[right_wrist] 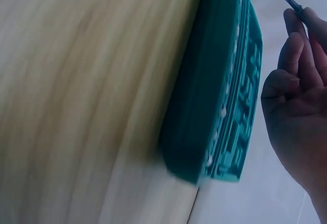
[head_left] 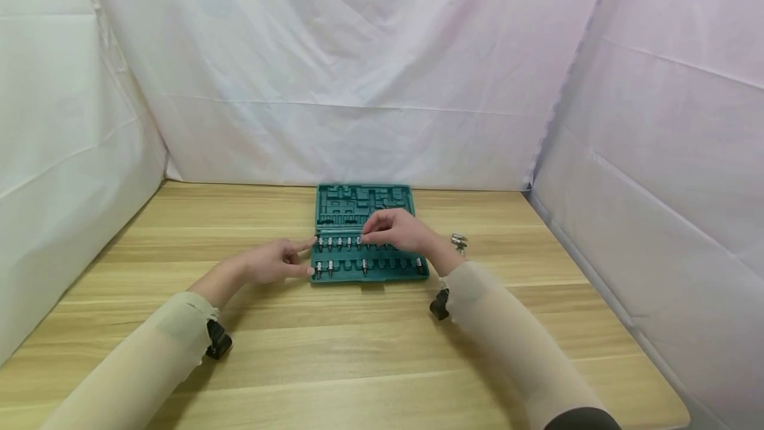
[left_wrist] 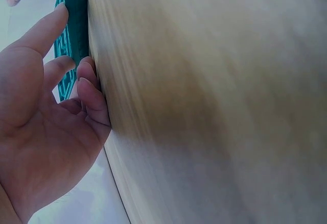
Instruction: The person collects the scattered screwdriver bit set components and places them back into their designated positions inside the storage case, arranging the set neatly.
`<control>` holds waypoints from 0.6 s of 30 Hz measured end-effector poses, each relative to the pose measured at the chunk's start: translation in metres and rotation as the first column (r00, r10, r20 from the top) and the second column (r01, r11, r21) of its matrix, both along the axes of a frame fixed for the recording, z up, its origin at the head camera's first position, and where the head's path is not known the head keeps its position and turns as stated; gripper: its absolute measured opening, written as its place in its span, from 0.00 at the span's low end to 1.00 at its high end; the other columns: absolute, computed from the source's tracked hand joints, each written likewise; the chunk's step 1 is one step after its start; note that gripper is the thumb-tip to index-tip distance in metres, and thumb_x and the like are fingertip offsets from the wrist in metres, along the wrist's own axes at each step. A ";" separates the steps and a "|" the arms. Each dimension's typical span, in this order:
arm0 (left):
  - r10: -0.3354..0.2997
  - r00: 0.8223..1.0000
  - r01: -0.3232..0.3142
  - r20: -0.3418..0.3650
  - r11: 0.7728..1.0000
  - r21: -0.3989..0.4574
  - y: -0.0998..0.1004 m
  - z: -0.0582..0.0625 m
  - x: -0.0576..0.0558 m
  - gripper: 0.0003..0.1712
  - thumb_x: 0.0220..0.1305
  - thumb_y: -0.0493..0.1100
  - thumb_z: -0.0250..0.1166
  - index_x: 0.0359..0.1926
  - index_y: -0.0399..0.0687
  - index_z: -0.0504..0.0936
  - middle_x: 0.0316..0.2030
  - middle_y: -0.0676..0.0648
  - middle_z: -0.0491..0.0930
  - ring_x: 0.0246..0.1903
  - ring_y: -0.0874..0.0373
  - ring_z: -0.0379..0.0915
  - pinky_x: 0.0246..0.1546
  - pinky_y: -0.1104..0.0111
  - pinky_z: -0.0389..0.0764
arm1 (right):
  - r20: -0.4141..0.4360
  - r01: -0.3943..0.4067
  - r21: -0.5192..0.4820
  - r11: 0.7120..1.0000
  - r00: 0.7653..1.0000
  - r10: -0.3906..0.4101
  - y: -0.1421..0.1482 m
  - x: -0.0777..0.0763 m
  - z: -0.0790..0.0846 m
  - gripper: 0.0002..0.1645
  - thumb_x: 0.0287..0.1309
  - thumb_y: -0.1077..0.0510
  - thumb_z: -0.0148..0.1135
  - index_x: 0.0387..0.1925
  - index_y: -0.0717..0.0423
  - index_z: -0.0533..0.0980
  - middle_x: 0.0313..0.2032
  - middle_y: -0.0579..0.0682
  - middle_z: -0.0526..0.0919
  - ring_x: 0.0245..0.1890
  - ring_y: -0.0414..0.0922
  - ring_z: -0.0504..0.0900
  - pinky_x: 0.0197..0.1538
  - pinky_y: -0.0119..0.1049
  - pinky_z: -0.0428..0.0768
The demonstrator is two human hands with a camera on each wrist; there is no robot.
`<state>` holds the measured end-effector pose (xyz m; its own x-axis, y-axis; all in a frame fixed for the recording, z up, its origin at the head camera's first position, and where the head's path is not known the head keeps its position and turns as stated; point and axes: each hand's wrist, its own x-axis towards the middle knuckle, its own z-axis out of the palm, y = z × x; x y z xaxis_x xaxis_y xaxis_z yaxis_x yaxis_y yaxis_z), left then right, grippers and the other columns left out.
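A green plastic case [head_left: 370, 275] lies unfolded on the table, with silver, dark-tipped bit sockets [head_left: 365, 266] standing in two rows of its near half. At its left edge, my left hand [head_left: 271, 262] touches the case with outstretched index finger and thumb; the other fingers are bent toward the palm. My right hand [head_left: 401, 229] hovers over the back row, pinching a bit socket [right_wrist: 293, 3] between thumb and fingertips. Its dark tip sticks out past the fingers in the right wrist view. That hand hides part of the back row in the head view.
Several loose bit sockets [head_left: 458, 241] lie on the wooden table [head_left: 334, 350] to the right of the case. The far half of the case, the lid [head_left: 365, 204], lies folded back with moulded recesses. White cloth walls [head_left: 358, 71] stand behind and at both sides.
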<state>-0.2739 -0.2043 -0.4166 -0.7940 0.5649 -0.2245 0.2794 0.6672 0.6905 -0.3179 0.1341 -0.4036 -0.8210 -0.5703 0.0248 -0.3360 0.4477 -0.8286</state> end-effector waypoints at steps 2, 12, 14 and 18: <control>-0.002 1.000 0.002 -0.001 1.000 0.003 0.000 0.000 0.000 0.49 0.79 0.55 0.69 0.89 0.52 0.53 0.34 0.46 0.79 0.30 0.56 0.66 0.34 0.64 0.71 | -0.005 -0.015 0.016 1.000 1.000 0.016 -0.006 0.001 -0.001 0.08 0.74 0.49 0.72 0.48 0.46 0.88 0.47 0.46 0.93 0.51 0.50 0.89 0.57 0.50 0.86; -0.001 1.000 0.001 0.005 1.000 -0.002 -0.001 -0.001 -0.001 0.49 0.79 0.56 0.68 0.89 0.52 0.53 0.31 0.48 0.78 0.28 0.57 0.66 0.34 0.65 0.71 | 0.016 -0.103 0.084 0.991 0.995 0.102 -0.033 0.001 -0.008 0.08 0.74 0.51 0.73 0.47 0.48 0.90 0.46 0.45 0.93 0.48 0.42 0.89 0.58 0.41 0.86; 0.003 1.000 -0.003 0.012 1.000 0.000 -0.001 -0.001 -0.002 0.50 0.79 0.56 0.69 0.89 0.53 0.53 0.29 0.49 0.76 0.27 0.57 0.64 0.33 0.65 0.70 | 0.016 -0.118 0.112 0.987 0.993 0.116 -0.037 0.001 -0.009 0.07 0.74 0.51 0.73 0.46 0.48 0.90 0.45 0.44 0.92 0.47 0.41 0.89 0.56 0.40 0.86; 0.005 1.000 -0.005 0.018 1.000 0.004 -0.001 0.000 -0.002 0.50 0.79 0.55 0.69 0.89 0.54 0.52 0.27 0.50 0.74 0.25 0.58 0.63 0.32 0.66 0.69 | 0.001 -0.119 0.174 0.977 0.993 0.121 -0.043 0.000 -0.012 0.04 0.73 0.52 0.74 0.44 0.46 0.90 0.43 0.43 0.92 0.44 0.40 0.89 0.54 0.38 0.86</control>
